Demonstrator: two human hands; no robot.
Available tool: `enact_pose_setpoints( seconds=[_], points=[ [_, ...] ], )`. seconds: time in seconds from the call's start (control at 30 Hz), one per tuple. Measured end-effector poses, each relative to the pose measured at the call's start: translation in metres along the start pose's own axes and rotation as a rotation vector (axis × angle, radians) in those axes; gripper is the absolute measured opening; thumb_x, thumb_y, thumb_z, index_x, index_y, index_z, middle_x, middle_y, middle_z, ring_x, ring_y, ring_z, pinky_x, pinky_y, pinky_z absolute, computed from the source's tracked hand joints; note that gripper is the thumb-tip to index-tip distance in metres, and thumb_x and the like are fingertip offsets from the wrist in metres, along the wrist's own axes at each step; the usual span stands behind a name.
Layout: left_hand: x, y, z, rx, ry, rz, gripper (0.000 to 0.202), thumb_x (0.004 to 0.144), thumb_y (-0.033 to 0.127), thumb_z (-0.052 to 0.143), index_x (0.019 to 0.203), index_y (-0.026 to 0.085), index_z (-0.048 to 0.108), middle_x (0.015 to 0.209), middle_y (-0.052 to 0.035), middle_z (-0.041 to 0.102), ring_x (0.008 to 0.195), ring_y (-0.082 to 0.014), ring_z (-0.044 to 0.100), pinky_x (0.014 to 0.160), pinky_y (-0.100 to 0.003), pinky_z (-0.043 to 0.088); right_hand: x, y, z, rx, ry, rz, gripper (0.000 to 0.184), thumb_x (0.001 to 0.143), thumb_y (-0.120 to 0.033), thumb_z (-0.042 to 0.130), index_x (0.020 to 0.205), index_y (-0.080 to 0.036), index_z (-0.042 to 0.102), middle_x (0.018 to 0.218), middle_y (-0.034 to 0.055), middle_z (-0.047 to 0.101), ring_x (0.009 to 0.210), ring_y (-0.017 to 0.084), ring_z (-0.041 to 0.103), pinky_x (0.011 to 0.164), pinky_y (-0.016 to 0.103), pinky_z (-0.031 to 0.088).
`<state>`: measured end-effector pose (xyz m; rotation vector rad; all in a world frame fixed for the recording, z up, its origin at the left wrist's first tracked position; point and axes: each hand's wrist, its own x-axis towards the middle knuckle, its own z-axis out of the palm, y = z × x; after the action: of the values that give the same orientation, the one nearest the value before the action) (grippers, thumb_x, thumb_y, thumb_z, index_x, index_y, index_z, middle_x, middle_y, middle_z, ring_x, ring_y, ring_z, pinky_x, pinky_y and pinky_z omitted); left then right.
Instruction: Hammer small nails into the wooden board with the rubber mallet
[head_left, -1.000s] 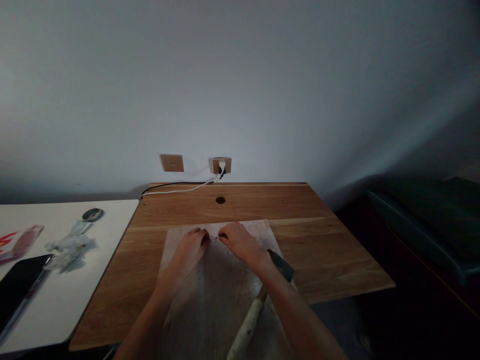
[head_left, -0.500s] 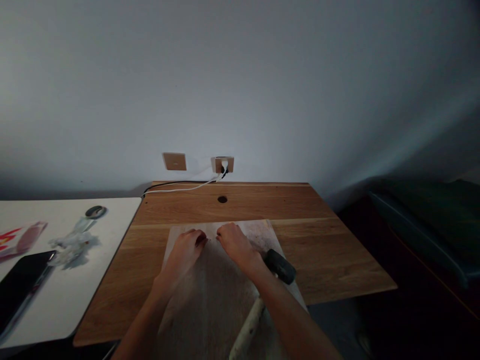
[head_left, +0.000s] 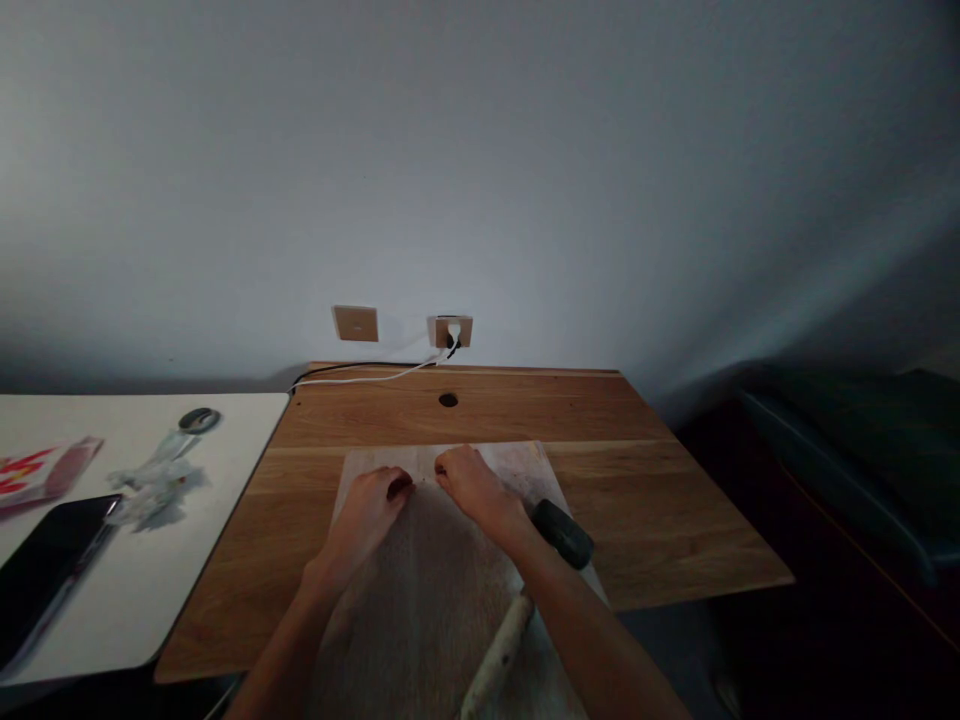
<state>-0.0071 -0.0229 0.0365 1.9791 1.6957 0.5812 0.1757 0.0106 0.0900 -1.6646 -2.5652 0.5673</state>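
My left hand (head_left: 375,502) rests on a pale wooden board (head_left: 420,620), its fingers curled into a pinch. Across a small gap, my right hand (head_left: 471,483) is closed in the same way near the board's far edge. Whatever either hand pinches is hidden or too small to name. Tiny dark specks lie on the board between the fingertips. Beside and partly beneath my right forearm lies a mallet with a black head (head_left: 562,534) and a pale handle (head_left: 496,660); the forearm covers where they join.
The board lies on a brown wooden table (head_left: 660,520). At left, a white table (head_left: 135,600) carries a phone (head_left: 52,560), crumpled plastic (head_left: 159,490), a roll of tape (head_left: 199,420) and a red-and-white packet (head_left: 45,473). Cables (head_left: 367,378) run to a wall socket (head_left: 453,332).
The view has shifted slightly. Both hands keep nearly the same closed pose over the board, and the mallet lies where it was.
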Motion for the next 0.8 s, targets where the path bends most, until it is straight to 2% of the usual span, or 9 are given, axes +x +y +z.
enact_pose_setpoints(
  seconds=[0.13, 0.27, 0.47, 0.67, 0.8],
  points=[
    [-0.002, 0.002, -0.003, 0.008, -0.012, -0.002, 0.019, 0.088, 0.017, 0.056, 0.091, 0.02, 0.075, 0.096, -0.0089, 0.079, 0.09, -0.0242, 0.073, 0.084, -0.032, 0.052, -0.001, 0.0, 0.001, -0.028, -0.007, -0.047, 0.029, 0.091, -0.006, 0.049, 0.091, -0.014, 0.077, 0.094, 0.0122, 0.076, 0.086, 0.019, 0.066, 0.075, 0.027, 0.044],
    [-0.004, 0.007, -0.007, -0.01, -0.033, -0.006, 0.019, 0.088, 0.018, 0.056, 0.09, 0.022, 0.075, 0.097, -0.0086, 0.079, 0.09, -0.0241, 0.073, 0.084, -0.031, 0.051, 0.002, 0.008, 0.005, -0.057, -0.018, -0.13, 0.03, 0.093, -0.006, 0.048, 0.099, -0.014, 0.076, 0.105, 0.0122, 0.074, 0.096, 0.02, 0.064, 0.083, 0.028, 0.044],
    [-0.008, 0.007, -0.008, -0.073, -0.032, 0.013, 0.019, 0.088, 0.019, 0.056, 0.09, 0.021, 0.074, 0.094, -0.0072, 0.079, 0.088, -0.0222, 0.073, 0.081, -0.03, 0.051, 0.006, 0.012, 0.007, -0.095, -0.044, -0.257, 0.031, 0.094, -0.003, 0.047, 0.102, -0.014, 0.075, 0.107, 0.0125, 0.072, 0.102, 0.02, 0.062, 0.091, 0.03, 0.044],
    [-0.016, 0.004, -0.008, -0.135, -0.031, 0.019, 0.016, 0.086, 0.019, 0.058, 0.089, 0.02, 0.074, 0.093, -0.007, 0.079, 0.087, -0.0216, 0.073, 0.082, -0.03, 0.051, 0.009, 0.011, -0.008, -0.055, -0.038, -0.324, 0.03, 0.091, 0.0, 0.052, 0.101, -0.014, 0.077, 0.108, 0.0127, 0.074, 0.105, 0.02, 0.065, 0.093, 0.029, 0.045],
    [-0.02, 0.013, -0.01, -0.184, -0.054, 0.041, 0.017, 0.087, 0.021, 0.058, 0.09, 0.02, 0.074, 0.092, -0.0063, 0.079, 0.086, -0.0214, 0.072, 0.082, -0.03, 0.053, -0.006, 0.022, -0.018, 0.062, 0.016, -0.299, 0.029, 0.091, -0.005, 0.056, 0.109, -0.015, 0.077, 0.109, 0.0094, 0.076, 0.102, 0.018, 0.068, 0.093, 0.027, 0.046]
  ],
)
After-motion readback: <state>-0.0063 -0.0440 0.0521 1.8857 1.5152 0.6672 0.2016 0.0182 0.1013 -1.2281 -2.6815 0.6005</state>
